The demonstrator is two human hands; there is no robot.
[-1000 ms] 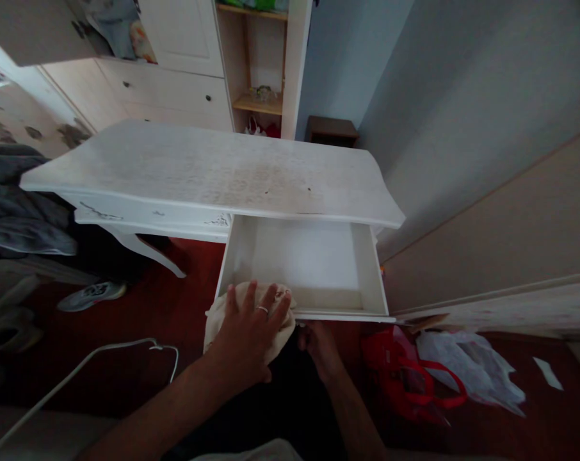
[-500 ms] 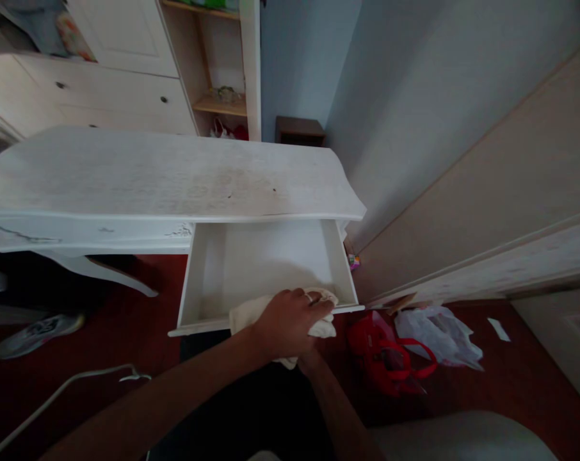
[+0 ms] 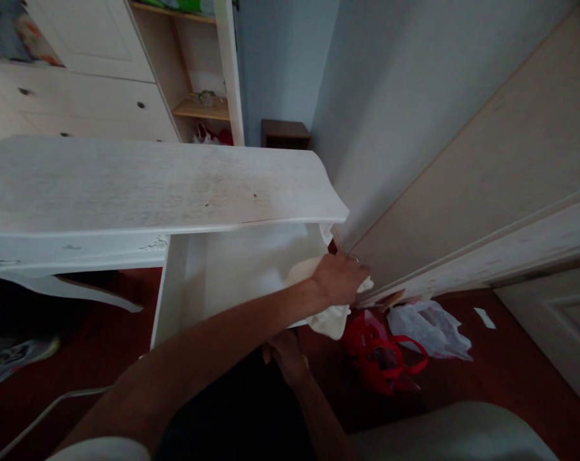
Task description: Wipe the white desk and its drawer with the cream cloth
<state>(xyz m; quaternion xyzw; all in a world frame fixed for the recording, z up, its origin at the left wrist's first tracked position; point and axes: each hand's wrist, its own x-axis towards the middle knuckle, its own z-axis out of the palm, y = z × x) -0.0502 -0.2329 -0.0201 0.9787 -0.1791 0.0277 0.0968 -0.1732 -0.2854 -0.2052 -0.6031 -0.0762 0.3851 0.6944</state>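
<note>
A white table (image 3: 127, 186) has its drawer (image 3: 175, 288) pulled out toward me. My left hand (image 3: 338, 280), with a ring on one finger, reaches across to the drawer's right front corner and is closed on a cream cloth (image 3: 331, 320). The cloth is pressed against the drawer's right wall and hangs over its front edge. My right hand (image 3: 285, 355) sits just below the drawer front, near its middle, with the fingers curled up against it. The drawer's inside looks bare and white.
On the red floor to the right of the drawer lie a red bag (image 3: 386, 358) and a white plastic bag (image 3: 427, 323). A large beige board (image 3: 486, 179) leans on the right wall. A shoe (image 3: 11, 362) and a white cable (image 3: 40, 416) lie at the left. A wardrobe (image 3: 102, 96) stands behind.
My left hand has slid the cloth from the drawer's left front corner along the front edge to its right corner. My view has turned to the right. The right hand stays under the drawer front.
</note>
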